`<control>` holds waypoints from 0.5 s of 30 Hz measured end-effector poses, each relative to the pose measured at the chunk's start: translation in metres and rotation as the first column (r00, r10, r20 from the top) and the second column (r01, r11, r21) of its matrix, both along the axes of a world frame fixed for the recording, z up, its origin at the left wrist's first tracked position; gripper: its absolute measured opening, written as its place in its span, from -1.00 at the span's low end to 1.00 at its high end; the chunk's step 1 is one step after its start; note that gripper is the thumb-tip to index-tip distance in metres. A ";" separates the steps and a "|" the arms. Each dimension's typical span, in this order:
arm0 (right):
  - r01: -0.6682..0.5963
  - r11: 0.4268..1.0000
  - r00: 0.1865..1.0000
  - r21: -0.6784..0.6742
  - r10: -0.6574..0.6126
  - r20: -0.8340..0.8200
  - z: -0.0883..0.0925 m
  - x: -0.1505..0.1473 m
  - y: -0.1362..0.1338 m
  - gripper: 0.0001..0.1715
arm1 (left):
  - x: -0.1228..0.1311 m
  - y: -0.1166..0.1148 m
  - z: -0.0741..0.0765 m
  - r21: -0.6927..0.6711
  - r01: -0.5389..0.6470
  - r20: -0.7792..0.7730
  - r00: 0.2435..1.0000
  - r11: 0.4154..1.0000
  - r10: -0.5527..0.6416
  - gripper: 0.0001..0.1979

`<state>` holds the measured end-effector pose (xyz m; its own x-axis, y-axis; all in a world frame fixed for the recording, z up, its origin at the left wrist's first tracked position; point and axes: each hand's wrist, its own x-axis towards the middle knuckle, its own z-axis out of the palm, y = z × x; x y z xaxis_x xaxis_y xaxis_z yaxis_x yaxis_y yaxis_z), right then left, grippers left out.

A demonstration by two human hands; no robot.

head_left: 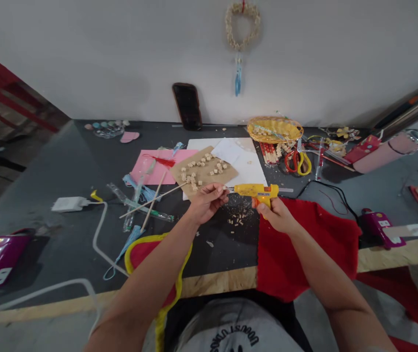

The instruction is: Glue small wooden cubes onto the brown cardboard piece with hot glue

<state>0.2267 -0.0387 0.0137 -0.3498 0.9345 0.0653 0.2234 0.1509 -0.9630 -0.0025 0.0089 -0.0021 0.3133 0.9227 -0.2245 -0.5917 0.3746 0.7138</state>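
Observation:
A yellow hot glue gun is gripped by its handle in my right hand, nozzle pointing left and a clear glue stick poking out the back. My left hand is closed in a pinch right at the nozzle tip; what its fingers hold is too small to make out. Just beyond it, small pale wooden cubes lie in a rough ring on a brown card. The card rests over white paper and pink paper. Tiny wooden bits are scattered below the gun.
A wicker basket, red-and-yellow scissors and sticks sit at the back right. Red cloth lies under my right forearm. A phone leans on the wall beneath a hanging cube wreath. Purple sockets and cables flank the table.

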 end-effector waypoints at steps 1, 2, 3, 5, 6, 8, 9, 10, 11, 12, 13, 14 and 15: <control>-0.001 1.000 1.000 -0.001 0.001 0.017 0.001 -0.001 0.000 -0.58 | 0.000 0.000 0.000 -0.003 -0.001 -0.003 1.000 1.000 0.001 -0.76; -0.001 1.000 1.000 0.001 0.001 0.032 0.001 -0.001 0.000 -0.58 | 0.000 0.000 0.000 -0.003 0.000 -0.006 1.000 1.000 0.000 -0.76; 0.002 1.000 0.999 0.007 -0.002 0.042 0.002 -0.002 -0.001 -0.58 | 0.000 0.000 0.000 -0.002 0.002 -0.009 1.000 1.000 -0.002 -0.76; 0.009 1.000 0.999 0.020 -0.010 0.052 0.003 -0.002 -0.001 -0.59 | 0.000 0.000 0.000 0.001 0.009 -0.013 1.000 1.000 -0.009 -0.75; 0.010 1.000 0.998 0.026 -0.011 0.056 0.003 -0.002 -0.001 -0.60 | 0.000 0.000 0.000 0.004 0.013 -0.013 1.000 1.000 -0.013 -0.74; 0.008 0.999 0.998 0.035 -0.010 0.064 0.003 -0.002 0.000 -0.61 | 0.001 0.000 0.001 0.010 0.019 -0.014 1.000 1.000 -0.019 -0.73; 0.004 0.999 0.998 0.039 -0.007 0.067 0.003 -0.002 0.000 -0.62 | 0.001 0.000 0.001 0.012 0.021 -0.015 1.000 1.000 -0.020 -0.73; 0.001 0.999 0.998 0.044 -0.004 0.068 0.003 -0.001 0.000 -0.62 | 0.001 0.000 0.002 0.014 0.022 -0.016 1.000 1.000 -0.022 -0.73; -0.001 0.999 0.998 0.048 -0.002 0.068 0.003 -0.001 0.000 -0.63 | 0.001 0.000 0.002 0.015 0.023 -0.016 1.000 1.000 -0.023 -0.73; -0.003 0.999 0.998 0.053 -0.001 0.070 0.003 -0.001 0.000 -0.62 | 0.001 0.000 0.002 0.013 0.024 -0.015 1.000 1.000 -0.024 -0.73; -0.001 0.998 0.998 0.059 -0.003 0.070 0.003 -0.002 0.001 -0.62 | 0.001 -0.001 0.003 0.010 0.026 -0.013 1.000 1.000 -0.025 -0.73; 0.000 0.998 0.997 0.065 -0.005 0.072 0.003 -0.002 0.001 -0.61 | 0.001 -0.001 0.003 0.007 0.026 -0.011 1.000 1.000 -0.026 -0.73; -0.001 0.998 0.997 0.070 -0.004 0.076 0.003 -0.002 0.001 -0.60 | 0.001 -0.001 0.003 0.005 0.026 -0.009 1.000 1.000 -0.026 -0.73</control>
<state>0.2247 -0.0378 0.0167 -0.3548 0.9292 0.1037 0.2960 0.2168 -0.9303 -0.0013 0.0080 0.0012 0.3351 0.9153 -0.2232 -0.5751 0.3864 0.7211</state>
